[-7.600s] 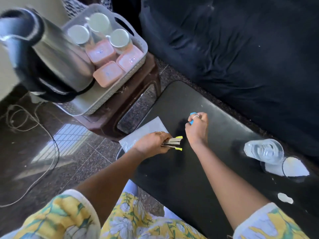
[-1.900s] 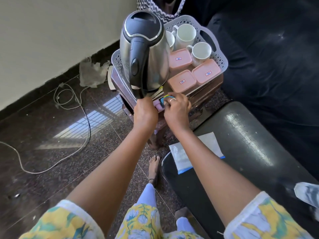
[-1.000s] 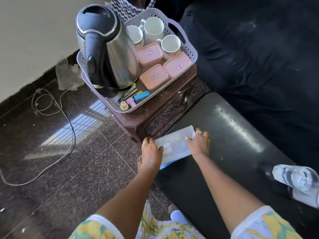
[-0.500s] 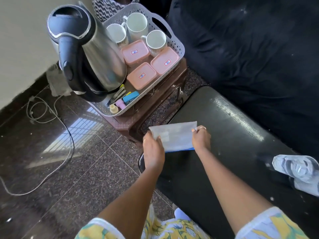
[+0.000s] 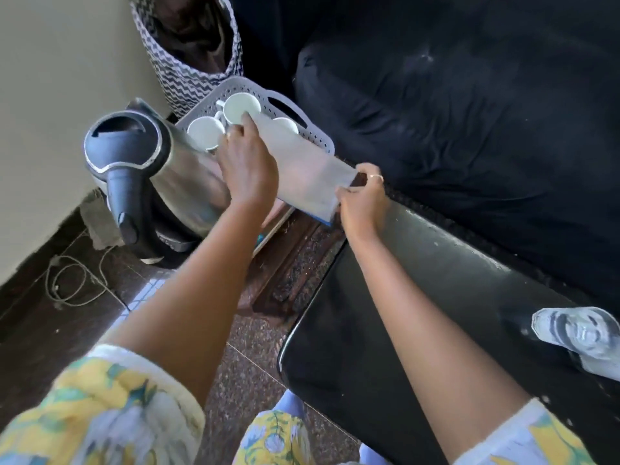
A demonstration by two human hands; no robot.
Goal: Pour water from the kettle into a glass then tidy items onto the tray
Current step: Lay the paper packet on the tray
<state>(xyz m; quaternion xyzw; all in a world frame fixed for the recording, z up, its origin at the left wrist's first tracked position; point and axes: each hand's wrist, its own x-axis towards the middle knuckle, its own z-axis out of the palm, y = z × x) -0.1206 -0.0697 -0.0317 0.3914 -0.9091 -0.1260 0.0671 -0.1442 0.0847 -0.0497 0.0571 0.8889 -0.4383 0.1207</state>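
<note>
The pouch (image 5: 308, 172), flat and see-through with a blue strip on its near end, isn't down yet. It's in the air over the tray (image 5: 322, 142), slanting from the cups to the tray's near right corner. Both hands are clamped on it: the left hand (image 5: 248, 166) grips the far end with fingers reaching toward the cups, and the right hand (image 5: 364, 199) pinches the near end, thumb on top. To do this bit well I'd lower it flat and slow, keeping the far end clear of the cup rims so nothing tips. I'd let go with the left hand first so the right can slide the pouch in square. It looks floppy, so a one-handed drop would probably fold it or leave it hanging over the rim. Counting up: one pouch, one tray, one steel kettle (image 5: 144, 176) at the tray's left end, and three white cups (image 5: 205, 132) bunched at its far end, the right one half hidden by the pouch. A bit of pink shows underneath, can't tell what. The tray sits on a brown stool (image 5: 285, 263). Off to the right there's a black counter (image 5: 436, 297) with one glass (image 5: 577, 333) near its right edge, well apart from the tray — my guess is the pour is done and this is tidy-up.
</note>
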